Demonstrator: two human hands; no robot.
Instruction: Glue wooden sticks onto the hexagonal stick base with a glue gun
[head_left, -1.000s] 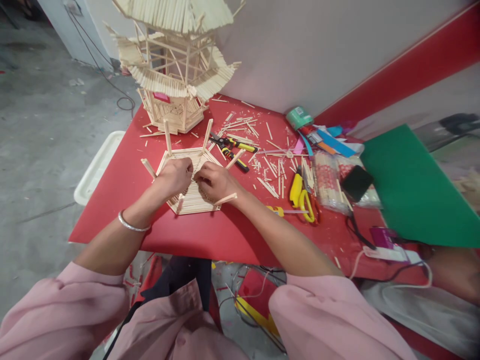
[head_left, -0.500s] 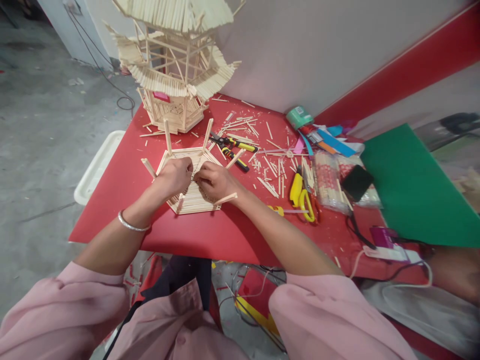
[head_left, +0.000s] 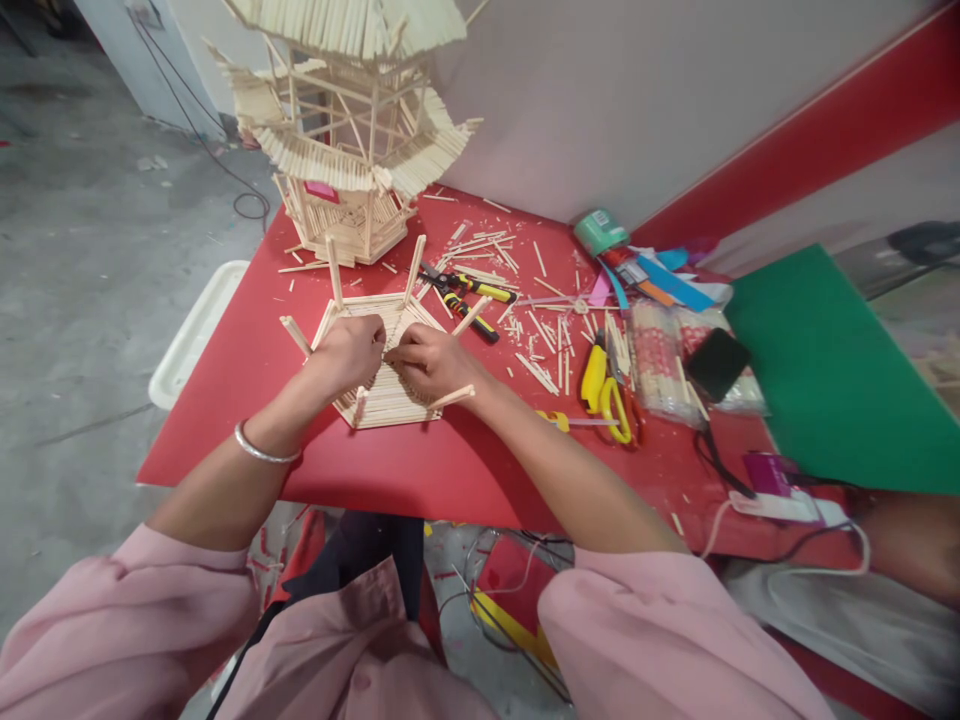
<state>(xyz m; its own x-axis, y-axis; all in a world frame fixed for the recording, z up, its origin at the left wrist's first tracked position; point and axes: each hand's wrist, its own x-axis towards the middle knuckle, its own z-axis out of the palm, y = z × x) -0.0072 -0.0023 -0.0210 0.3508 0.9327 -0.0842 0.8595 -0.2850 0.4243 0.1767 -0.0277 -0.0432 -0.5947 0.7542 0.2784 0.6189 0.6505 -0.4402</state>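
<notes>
A six-sided platform of thin wooden sticks [head_left: 397, 408] lies on the red table [head_left: 337, 470], with short stick posts standing or leaning outward at its corners. Over its middle, my left hand [head_left: 351, 352] is closed, the fingers curled down toward the platform. Close beside it, my right hand [head_left: 424, 360] is closed too, with fingertips pinched near the platform's centre. Whatever lies between the fingers of either hand is hidden or too small to name. Behind the platform, a pair of yellow-and-black pliers [head_left: 469, 300] rests among loose sticks.
A tall tiered stick pagoda [head_left: 345, 150] stands at the back left. Yellow-handled scissors [head_left: 615, 405], bagged sticks [head_left: 660, 365], a black phone-like object [head_left: 718, 364] and a power strip [head_left: 784, 508] lie to the right. A green board [head_left: 862, 390] and another person's arm [head_left: 911, 545] are at far right.
</notes>
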